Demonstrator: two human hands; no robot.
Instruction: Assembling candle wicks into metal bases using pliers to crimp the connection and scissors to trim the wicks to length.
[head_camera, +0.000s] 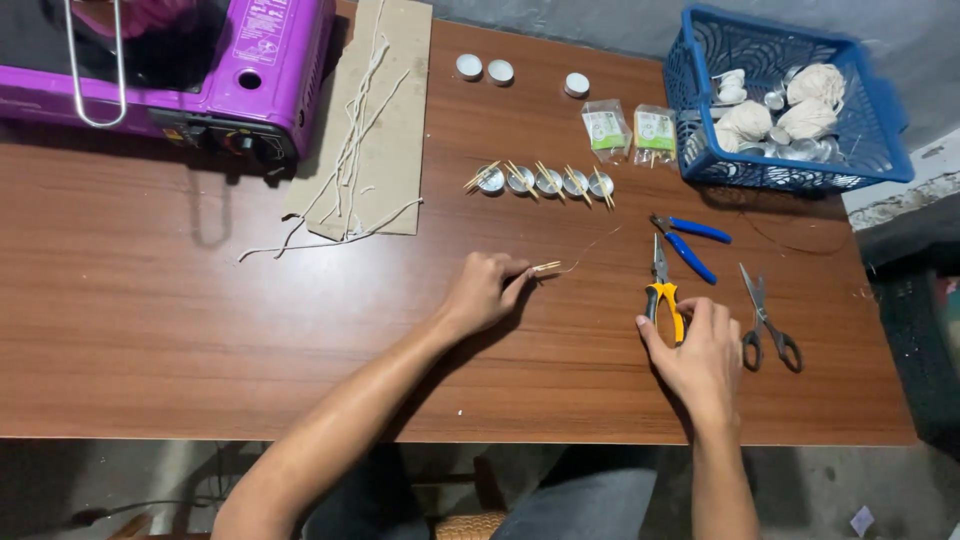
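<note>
My left hand (483, 291) rests on the brown wooden table (200, 330), pinching short wooden sticks (546, 266) with a thin string trailing right from them. My right hand (702, 362) lies over the yellow handles of a pair of pliers (661, 290), fingers curled on them. Blue-handled pliers (688, 240) lie just beyond, and grey scissors (766, 320) lie right of my right hand. A row of several small metal cups with sticks across them (545, 181) sits farther back.
A purple portable gas stove (190, 70) stands at the back left beside a cardboard sheet with white strings (375, 130). A blue basket (790, 100) holds string balls and metal cups. Two small clear packets (630, 130) and three white tealights (500, 70) lie nearby.
</note>
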